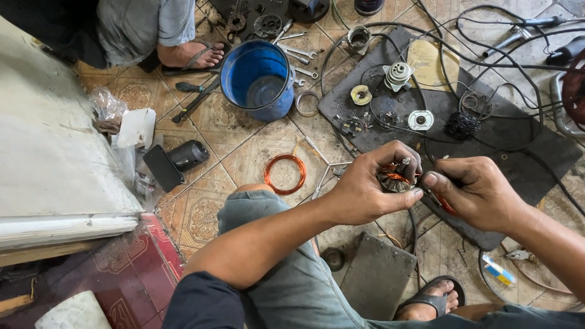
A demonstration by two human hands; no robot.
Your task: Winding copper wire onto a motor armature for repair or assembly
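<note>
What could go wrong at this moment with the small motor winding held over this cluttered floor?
The left hand grips the copper winding while the right hand works a thin tool at it; a slip could nick wires or fingers. Small parts on the black mat lie loose and could scatter.

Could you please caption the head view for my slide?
Left hand holds a copper-wound motor part; right hand works a red-handled tool against it.

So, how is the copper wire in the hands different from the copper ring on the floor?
The copper winding is wound tightly on a small motor part, gripped by the left hand; the wire ring is a loose open hoop. The winding is held up; the ring lies flat on the tiles. Both are orange copper.
</note>
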